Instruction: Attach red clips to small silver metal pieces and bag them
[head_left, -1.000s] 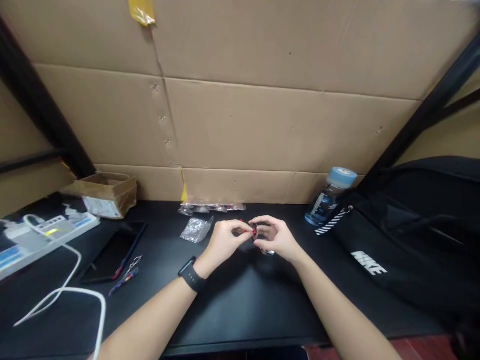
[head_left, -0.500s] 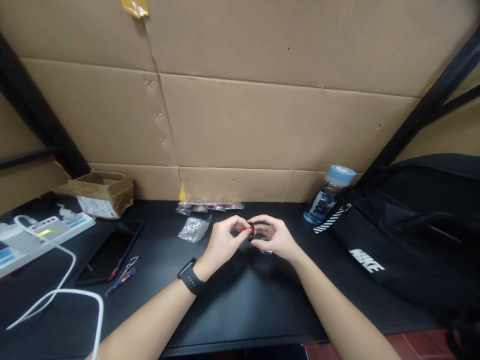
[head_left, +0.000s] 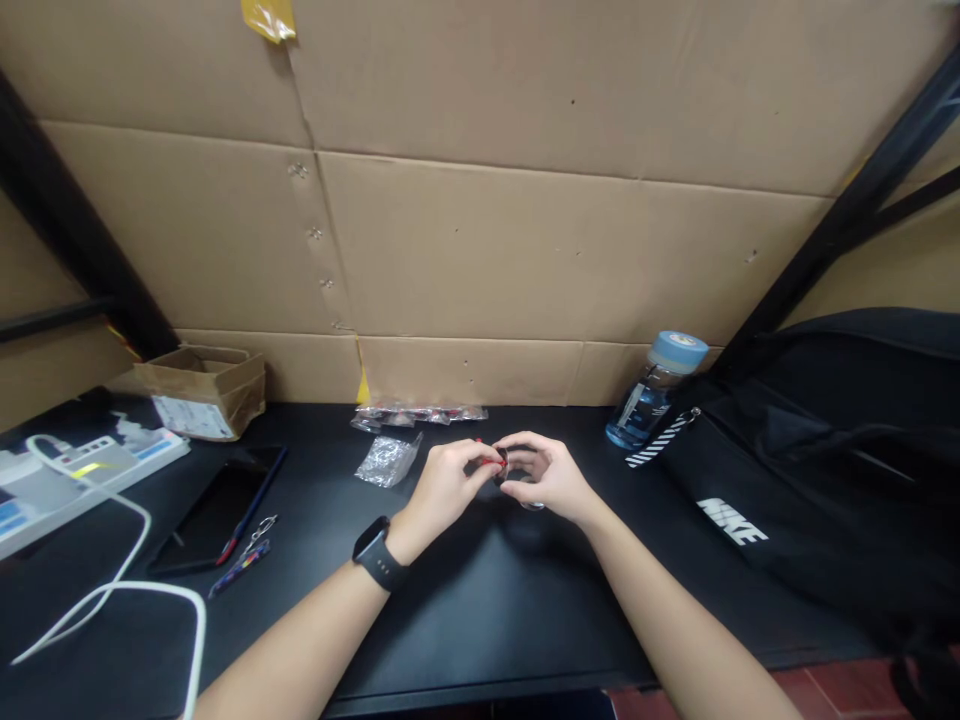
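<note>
Over the middle of the black desk my two hands meet around a small round dark item with red parts [head_left: 501, 463], too small and covered to name. My left hand [head_left: 450, 480], with a black watch [head_left: 380, 553] on its wrist, is closed in a pinch on the red part. Curved around the dark round side, my right hand [head_left: 551, 475] grips it between thumb and fingers. A small shiny clear piece [head_left: 533, 505] shows just below the right hand. Left of my hands lies a crumpled clear plastic wrapper [head_left: 387, 460]. Behind it is a row of clear packets with red contents [head_left: 420, 415].
At left are a white power strip [head_left: 142, 462] with a white cable [head_left: 199, 640], a small cardboard box [head_left: 206, 390], a phone or tablet [head_left: 225, 505] and a keychain [head_left: 241, 570]. A blue-lidded bottle [head_left: 645, 405] and a black bag [head_left: 817, 450] stand at right.
The red part shows slightly more at my left fingertips, and its angle has shifted a little. My right hand keeps nearly the same grip.
</note>
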